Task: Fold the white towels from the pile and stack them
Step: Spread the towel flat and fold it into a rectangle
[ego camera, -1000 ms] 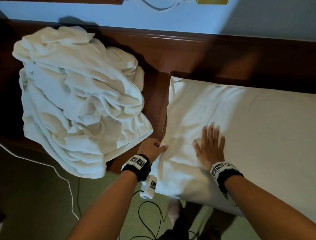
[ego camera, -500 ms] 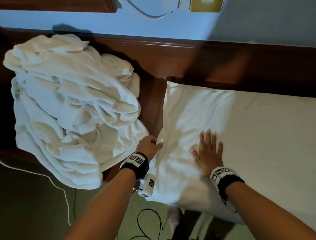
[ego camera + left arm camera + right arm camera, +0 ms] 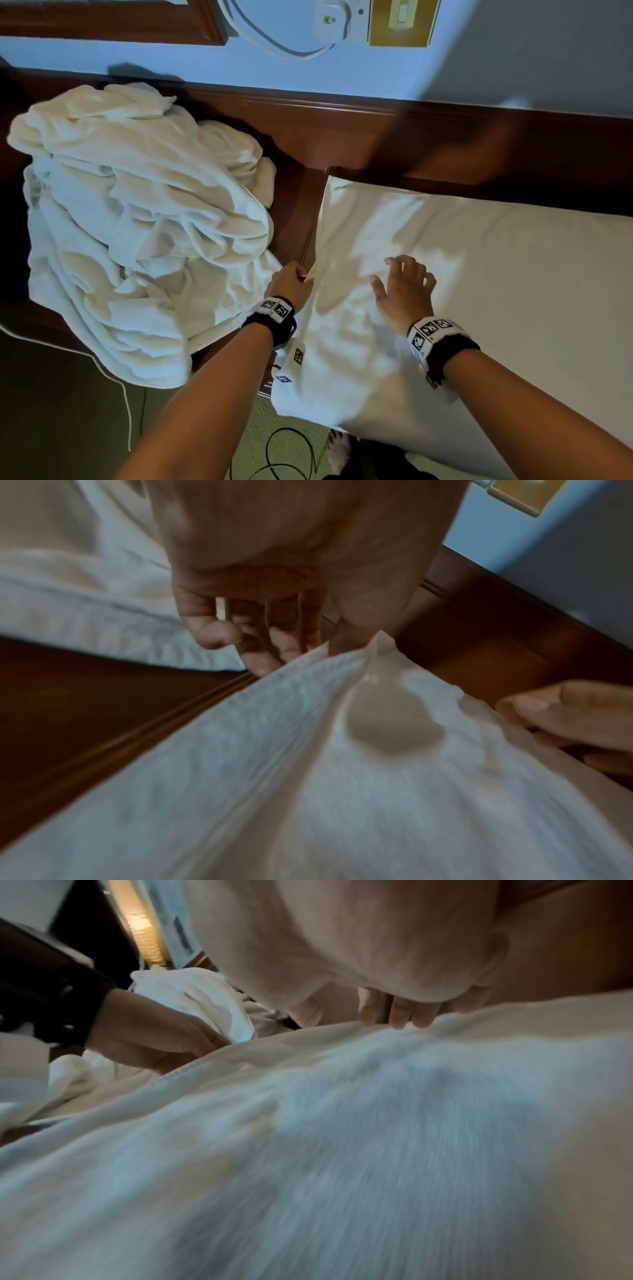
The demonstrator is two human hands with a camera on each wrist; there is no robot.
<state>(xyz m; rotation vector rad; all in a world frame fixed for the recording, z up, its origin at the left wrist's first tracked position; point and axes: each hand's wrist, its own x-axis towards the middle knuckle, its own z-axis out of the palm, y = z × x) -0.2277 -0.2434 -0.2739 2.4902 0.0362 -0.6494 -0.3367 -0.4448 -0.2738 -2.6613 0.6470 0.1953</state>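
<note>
Lifting off the spread towel (image 3: 445, 274), her right hand (image 3: 404, 291) opens (smoothing done?) while the left hand (image 3: 289, 282) pinches its edge taut.

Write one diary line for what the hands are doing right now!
step: smoothing spread towel | left hand: pinches towel edge | right hand: open, fingers spread over towel | pile: unfolded, left of towel

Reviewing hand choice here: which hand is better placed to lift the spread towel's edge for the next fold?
Left, probably. The left hand already pinches the towel at its edge beside the pile; the right hand lies open mid-towel.
</note>
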